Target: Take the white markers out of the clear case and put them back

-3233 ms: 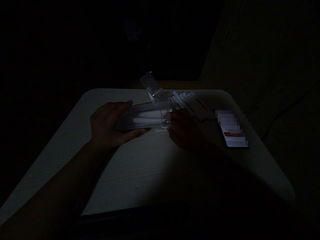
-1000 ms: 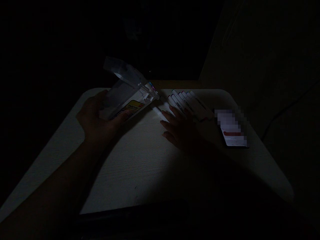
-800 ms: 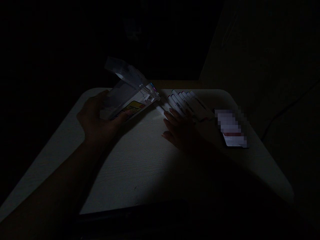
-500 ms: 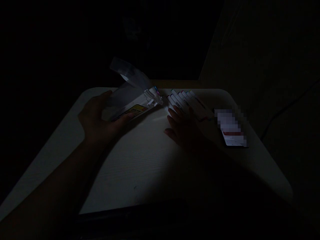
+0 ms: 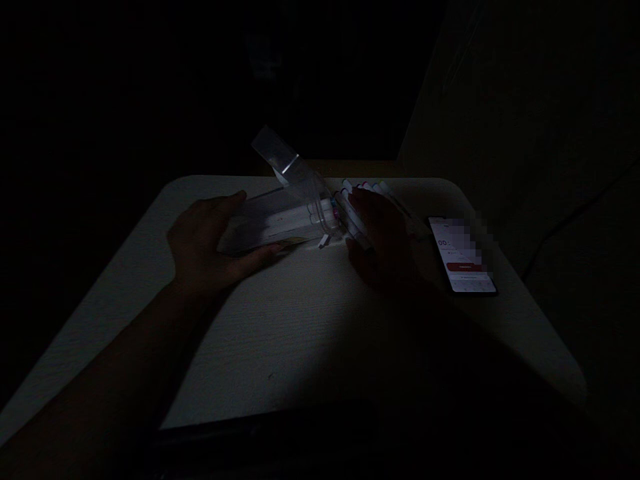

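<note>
Centrally, the clear case (image 5: 260, 217) lay in the left hand (image 5: 195, 247), between that hand and the right hand (image 5: 387, 240), its open end facing the right fingers. The left thumb and fingers were clasped around the closed end. For sound handling, this grip needed to be firm enough to prevent rolling, yet light enough not to bow the thin walls. The open end was best kept level and near the right hand, with the hinged lid (image 5: 280, 157) clear of the opening. Any marker was best guided in line with the case, without pressing on the caps inside.

The case appeared to be transparent, rigid plastic, with glints along its rim. The lid stood open, angled up and away beyond the opening. White-barrelled markers (image 5: 295, 220) lay lengthwise within, some blue and pink showing at the ends nearest the right hand. Whether the case touched the table (image 5: 250, 347) could not be told.

The right hand was curved over loose markers (image 5: 356, 217); the dim light did not show whether it gripped one. Other barrels fanned out just beyond its fingers. A lit phone (image 5: 463, 273) rested to the right of that hand.
</note>
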`<move>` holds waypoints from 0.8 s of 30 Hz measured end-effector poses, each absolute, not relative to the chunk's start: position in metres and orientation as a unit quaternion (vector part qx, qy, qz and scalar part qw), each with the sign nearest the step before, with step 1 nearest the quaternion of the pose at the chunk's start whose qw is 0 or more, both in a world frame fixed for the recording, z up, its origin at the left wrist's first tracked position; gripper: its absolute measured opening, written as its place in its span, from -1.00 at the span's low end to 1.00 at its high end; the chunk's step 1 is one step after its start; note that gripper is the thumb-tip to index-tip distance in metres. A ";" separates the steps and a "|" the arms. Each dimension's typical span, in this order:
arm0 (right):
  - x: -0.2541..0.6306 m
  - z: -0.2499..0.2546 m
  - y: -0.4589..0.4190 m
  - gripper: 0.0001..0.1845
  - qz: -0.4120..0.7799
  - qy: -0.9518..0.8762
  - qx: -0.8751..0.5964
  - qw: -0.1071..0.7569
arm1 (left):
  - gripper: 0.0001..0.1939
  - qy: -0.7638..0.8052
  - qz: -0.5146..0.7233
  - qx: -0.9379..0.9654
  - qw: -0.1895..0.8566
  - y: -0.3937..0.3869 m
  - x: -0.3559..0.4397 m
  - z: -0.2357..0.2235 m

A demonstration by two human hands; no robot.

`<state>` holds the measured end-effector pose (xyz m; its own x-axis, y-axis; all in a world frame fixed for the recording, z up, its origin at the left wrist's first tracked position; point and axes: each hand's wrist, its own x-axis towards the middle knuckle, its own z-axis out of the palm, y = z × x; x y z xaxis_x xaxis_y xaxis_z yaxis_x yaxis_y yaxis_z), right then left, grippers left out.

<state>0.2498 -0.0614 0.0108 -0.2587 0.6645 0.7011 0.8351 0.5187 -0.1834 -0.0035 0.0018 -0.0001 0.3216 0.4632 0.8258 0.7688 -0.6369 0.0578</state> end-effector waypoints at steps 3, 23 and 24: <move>0.246 0.008 -0.061 -0.45 -0.094 -0.825 -0.430 0.355 | -0.12 -0.377 -0.419 -0.807 0.174 -0.001 -0.002 0.002; 0.240 0.007 -0.058 -0.63 -0.107 -0.830 -0.497 0.228 | -0.13 -0.284 -0.408 -0.833 0.244 0.008 -0.004 0.001; 0.240 0.006 -0.058 -0.64 -0.108 -0.832 -0.492 0.234 | -0.13 -0.282 -0.403 -0.835 0.246 0.008 -0.004 0.001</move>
